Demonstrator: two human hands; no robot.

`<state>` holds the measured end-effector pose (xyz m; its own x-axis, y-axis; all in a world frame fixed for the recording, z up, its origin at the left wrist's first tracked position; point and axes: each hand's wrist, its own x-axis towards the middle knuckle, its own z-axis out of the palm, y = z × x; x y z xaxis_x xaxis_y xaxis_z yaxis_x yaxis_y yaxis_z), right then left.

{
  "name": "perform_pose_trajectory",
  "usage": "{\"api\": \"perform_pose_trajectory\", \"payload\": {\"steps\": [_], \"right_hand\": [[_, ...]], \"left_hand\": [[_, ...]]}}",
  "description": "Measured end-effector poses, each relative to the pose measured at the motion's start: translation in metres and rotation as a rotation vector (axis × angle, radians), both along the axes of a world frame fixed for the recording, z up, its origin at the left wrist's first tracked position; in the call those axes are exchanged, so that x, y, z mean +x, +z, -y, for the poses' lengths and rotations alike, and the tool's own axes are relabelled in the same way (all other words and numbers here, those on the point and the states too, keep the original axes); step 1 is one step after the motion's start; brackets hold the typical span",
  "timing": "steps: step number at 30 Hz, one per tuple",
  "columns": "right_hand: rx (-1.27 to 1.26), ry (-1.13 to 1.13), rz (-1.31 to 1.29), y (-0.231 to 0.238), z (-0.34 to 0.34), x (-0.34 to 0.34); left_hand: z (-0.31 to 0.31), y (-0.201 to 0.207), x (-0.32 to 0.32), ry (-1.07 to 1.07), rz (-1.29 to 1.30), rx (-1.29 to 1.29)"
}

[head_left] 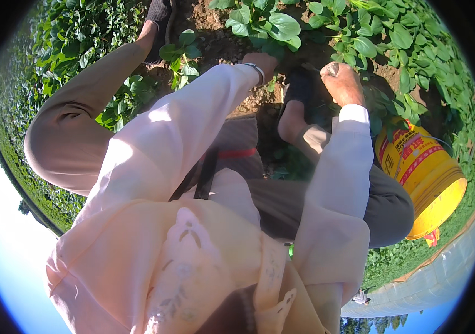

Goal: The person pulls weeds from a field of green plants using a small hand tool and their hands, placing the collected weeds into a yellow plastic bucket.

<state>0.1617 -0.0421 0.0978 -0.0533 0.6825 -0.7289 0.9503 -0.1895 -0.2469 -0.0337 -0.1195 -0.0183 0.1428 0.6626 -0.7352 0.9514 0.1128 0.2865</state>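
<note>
While the right hand (pixel 342 83) is fisted, the left hand (pixel 262 63), grip unclear, adjoins leafy greens (pixel 282 26).

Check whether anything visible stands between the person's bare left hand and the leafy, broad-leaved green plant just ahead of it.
Nothing visible does. The bare left hand is right by the low, shaded leaves of the broad-leaved green plant; its fingertips are hard to make out, so contact cannot be confirmed.

We log smooth, slightly glossy plastic on the yellow bucket (pixel 422 167); thin, smooth cloth on the pale sleeves (pixel 187 114); matt cloth on the brown trousers (pixel 59 147); metal-looking bracelet (pixel 259 72); smooth, faintly glossy leaves (pixel 283 26); rough, matt, crumbly soil (pixel 203 16).
</note>
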Motion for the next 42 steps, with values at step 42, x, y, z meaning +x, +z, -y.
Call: {"api": "perform_pose_trajectory", "payload": {"steps": [42], "right_hand": [[0.171,0.36,-0.451,-0.004,0.057,-0.095]], "left_hand": [[0.086,0.057,-0.22,-0.66,-0.533,-0.207]]}}
